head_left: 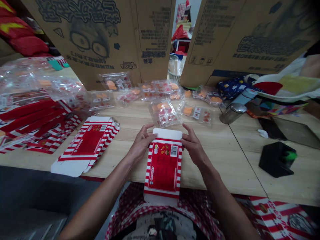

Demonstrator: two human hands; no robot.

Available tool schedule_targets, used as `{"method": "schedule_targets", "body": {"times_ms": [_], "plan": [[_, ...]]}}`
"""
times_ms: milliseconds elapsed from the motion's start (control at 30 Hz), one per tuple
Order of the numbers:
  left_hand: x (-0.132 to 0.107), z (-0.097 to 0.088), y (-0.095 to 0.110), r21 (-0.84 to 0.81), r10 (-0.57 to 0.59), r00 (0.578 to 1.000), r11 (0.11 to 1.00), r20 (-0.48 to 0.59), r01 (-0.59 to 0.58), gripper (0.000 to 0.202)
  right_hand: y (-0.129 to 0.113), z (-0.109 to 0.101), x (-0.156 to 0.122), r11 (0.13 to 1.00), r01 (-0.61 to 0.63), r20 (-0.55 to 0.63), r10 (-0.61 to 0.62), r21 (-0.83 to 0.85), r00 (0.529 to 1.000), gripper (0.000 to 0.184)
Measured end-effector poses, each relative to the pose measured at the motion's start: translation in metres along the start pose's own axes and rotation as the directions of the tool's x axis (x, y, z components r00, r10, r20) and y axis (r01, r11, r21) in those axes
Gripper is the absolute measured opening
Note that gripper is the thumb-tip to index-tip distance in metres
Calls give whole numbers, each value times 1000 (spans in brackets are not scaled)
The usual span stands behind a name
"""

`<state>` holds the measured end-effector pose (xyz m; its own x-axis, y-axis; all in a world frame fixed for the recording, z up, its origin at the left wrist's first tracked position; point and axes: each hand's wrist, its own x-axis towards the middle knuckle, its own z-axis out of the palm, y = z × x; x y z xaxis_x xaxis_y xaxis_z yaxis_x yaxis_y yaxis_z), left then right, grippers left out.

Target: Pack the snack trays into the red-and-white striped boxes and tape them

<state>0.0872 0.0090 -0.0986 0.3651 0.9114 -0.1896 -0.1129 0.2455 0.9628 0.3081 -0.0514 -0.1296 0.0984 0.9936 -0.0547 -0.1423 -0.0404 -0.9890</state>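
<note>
A red-and-white striped carton lies in front of me, its lower end reaching past the table's front edge. At its top a white flap sticks out. My left hand grips the upper left edge, with the thumb over the flap's corner. On the other side, my right hand has its thumb at the upper right edge and its index finger stretched up beside the flap. Just beyond the flap lie clear packets with orange and red pieces.
A stack of flat striped cartons lies to the left, with more folded cartons and plastic packets beyond. Large cardboard boxes stand behind. On the right are a metal-lidded jar and a black tape dispenser.
</note>
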Motion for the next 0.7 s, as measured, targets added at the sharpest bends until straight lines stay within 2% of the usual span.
{"method": "schedule_targets", "body": {"times_ms": [33, 100, 167, 233, 333, 433, 500, 533, 600, 700], "plan": [[1, -2, 3, -42, -42, 998, 998, 55, 45, 64, -3, -2, 1, 1000, -9, 37, 8, 16, 999, 55], [3, -7, 6, -41, -76, 990, 996, 122, 81, 60, -6, -5, 0, 1000, 7, 80, -6, -13, 997, 44], [3, -12, 4, 45, -44, 990, 998, 132, 38, 45, -6, -6, -3, 992, 65, 55, -59, -110, 997, 23], [2, -15, 0, 145, 18, 992, 989, 123, -36, 35, -6, -7, -8, 968, 138, 31, -135, -208, 990, 15], [-2, -14, -3, 229, 87, 990, 967, 115, -112, 30, -12, -8, -13, 918, 229, 97, -208, -323, 973, 15], [-4, -6, -1, 252, 149, 985, 953, 86, -166, 31, -25, -10, -12, 928, 184, 217, -117, -324, 969, 28], [-4, -4, 2, 260, 181, 980, 945, 85, -197, 32, -33, -12, -8, 950, 125, 259, -49, -286, 965, 42], [-3, -4, 2, 268, 188, 977, 941, 97, -207, 32, -35, -13, -6, 952, 124, 273, -45, -279, 961, 43], [-2, -8, 2, 284, 186, 973, 934, 139, -219, 29, -35, -14, -4, 928, 204, 317, -101, -312, 943, 35], [-5, -18, -3, 261, 155, 963, 942, 219, -211, 27, -30, -14, -9, 800, 431, 445, -233, -417, 865, 36]]}}
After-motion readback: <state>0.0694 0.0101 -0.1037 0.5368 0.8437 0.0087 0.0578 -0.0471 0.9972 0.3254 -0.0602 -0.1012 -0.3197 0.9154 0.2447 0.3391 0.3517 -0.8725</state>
